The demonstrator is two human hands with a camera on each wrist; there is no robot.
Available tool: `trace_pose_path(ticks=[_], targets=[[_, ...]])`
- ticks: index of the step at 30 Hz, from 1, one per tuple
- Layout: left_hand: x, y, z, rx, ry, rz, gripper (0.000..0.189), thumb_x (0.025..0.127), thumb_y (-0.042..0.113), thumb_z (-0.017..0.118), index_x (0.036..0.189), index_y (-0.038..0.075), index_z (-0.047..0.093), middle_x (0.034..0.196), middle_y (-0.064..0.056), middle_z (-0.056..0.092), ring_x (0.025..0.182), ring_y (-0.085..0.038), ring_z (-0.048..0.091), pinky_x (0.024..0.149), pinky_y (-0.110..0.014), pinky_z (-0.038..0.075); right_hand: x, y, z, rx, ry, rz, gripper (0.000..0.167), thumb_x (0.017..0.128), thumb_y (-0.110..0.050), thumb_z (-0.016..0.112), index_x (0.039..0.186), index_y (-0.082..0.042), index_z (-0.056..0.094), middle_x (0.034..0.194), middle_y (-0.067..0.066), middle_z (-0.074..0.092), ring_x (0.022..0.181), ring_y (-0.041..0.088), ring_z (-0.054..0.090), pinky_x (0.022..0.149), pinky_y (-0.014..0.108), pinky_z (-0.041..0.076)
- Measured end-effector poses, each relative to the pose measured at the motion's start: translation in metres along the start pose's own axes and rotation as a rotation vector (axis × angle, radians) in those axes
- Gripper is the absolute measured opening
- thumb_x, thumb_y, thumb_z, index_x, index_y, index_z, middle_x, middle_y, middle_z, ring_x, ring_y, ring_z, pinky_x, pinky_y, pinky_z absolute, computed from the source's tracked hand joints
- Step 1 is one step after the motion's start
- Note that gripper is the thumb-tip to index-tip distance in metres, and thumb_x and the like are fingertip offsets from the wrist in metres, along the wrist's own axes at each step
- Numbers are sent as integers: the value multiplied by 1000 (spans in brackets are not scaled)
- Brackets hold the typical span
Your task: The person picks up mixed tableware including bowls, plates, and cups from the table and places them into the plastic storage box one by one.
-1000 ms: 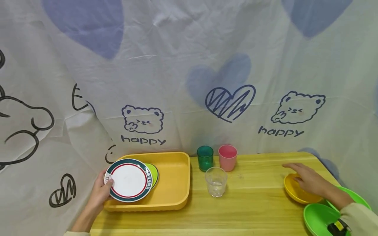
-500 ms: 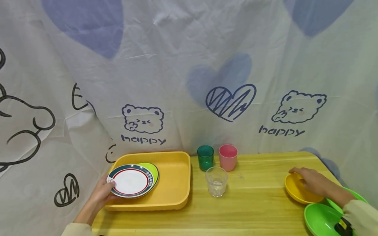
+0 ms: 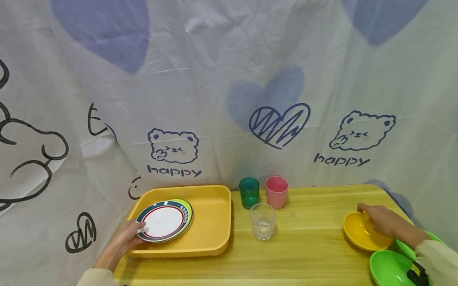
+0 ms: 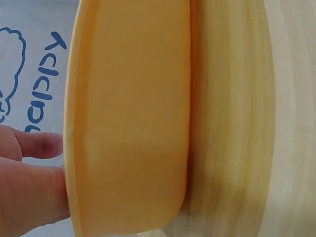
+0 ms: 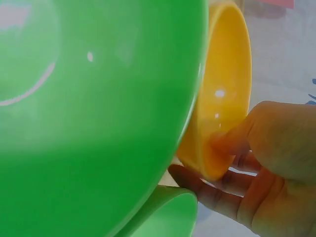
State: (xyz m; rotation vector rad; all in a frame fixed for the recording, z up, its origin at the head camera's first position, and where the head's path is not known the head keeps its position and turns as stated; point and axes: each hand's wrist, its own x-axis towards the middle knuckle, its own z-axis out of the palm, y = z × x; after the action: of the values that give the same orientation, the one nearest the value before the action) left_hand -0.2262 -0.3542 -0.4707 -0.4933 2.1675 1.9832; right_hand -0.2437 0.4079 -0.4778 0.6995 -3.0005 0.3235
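Observation:
My left hand (image 3: 126, 235) pinches the left edge of a white plate (image 3: 162, 222) with a dark green rim and a red ring. That plate lies low in the yellow tray (image 3: 211, 222), over a lime-green plate (image 3: 189, 206) that shows only along its far right edge. In the left wrist view the tray's wall hides the plates, and the fingers (image 4: 34, 192) are behind its rim. My right hand (image 3: 384, 219) grips the far right rim of a yellow bowl (image 3: 363, 232), thumb inside and fingers outside in the right wrist view.
Two green bowls (image 3: 390, 267) stand at the front right, close beside the yellow bowl. A clear cup (image 3: 262, 222), a teal cup (image 3: 249, 192) and a pink cup (image 3: 276, 192) stand mid-table (image 3: 304, 254). A printed cloth (image 3: 222, 79) hangs behind.
My left hand has lowered the white plate rightward into the tray, over the lime-green one. The right hand has moved from above the yellow bowl onto its rim and closed round it.

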Motion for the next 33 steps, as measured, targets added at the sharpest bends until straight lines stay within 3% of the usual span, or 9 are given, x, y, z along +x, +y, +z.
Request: trace_pose_path(ticks=[4,10,14,17,21,24,28,30,33], targets=[[-1,2,3,6,33,6,53,106,7,44,139,-29,24,105,-23,53,81,-18,61,72,-25,60,0,-2,-3,23,-11,18,32,80,19,58,99,-7,57,78,3,61,65,17,48,58,33,47],[-6,6,7,126,57,29,37,105,9,47,121,-21,32,99,-19,47,77,-17,57,67,-21,56,-4,-2,-9,37,71,24,34,78,18,58,102,-5,59,81,1,62,67,15,48,58,31,45],[-7,9,6,208,57,34,60,107,14,46,141,-26,18,113,-27,43,86,-23,57,74,-24,54,-9,-4,-19,53,148,45,29,82,17,60,104,-3,61,87,8,67,71,19,57,59,33,50],[-7,10,5,250,29,22,74,107,16,45,147,-27,2,134,-38,32,108,-37,52,95,-39,54,-11,-9,-31,76,198,82,24,87,14,61,107,1,61,88,13,68,72,22,59,57,32,50],[-7,9,3,322,14,19,72,107,18,48,147,-27,10,141,-41,30,121,-45,43,106,-54,48,-16,-19,-47,190,192,189,22,96,9,56,118,9,56,92,23,65,68,21,58,50,29,52],[-7,8,2,360,17,22,63,106,18,50,142,-26,25,128,-36,43,111,-40,51,96,-47,56,-21,-29,-54,291,184,267,28,102,3,52,128,13,49,102,34,62,70,23,63,48,29,57],[-8,8,2,351,-10,24,67,107,19,50,147,-25,19,133,-38,41,113,-40,52,91,-41,58,-25,-45,-55,370,240,297,33,105,1,51,133,15,47,109,41,58,74,28,68,50,30,59],[-12,10,4,373,-24,34,75,107,22,49,148,-26,10,144,-42,29,125,-47,44,100,-49,54,-26,-53,-53,402,278,292,32,105,0,51,133,15,47,109,42,57,75,31,70,49,30,59],[-20,14,11,450,-25,90,75,108,22,48,149,-26,7,152,-46,15,139,-57,27,111,-62,39,-27,-65,-49,430,329,277,31,105,0,52,132,14,50,108,40,58,76,36,71,49,30,59]])
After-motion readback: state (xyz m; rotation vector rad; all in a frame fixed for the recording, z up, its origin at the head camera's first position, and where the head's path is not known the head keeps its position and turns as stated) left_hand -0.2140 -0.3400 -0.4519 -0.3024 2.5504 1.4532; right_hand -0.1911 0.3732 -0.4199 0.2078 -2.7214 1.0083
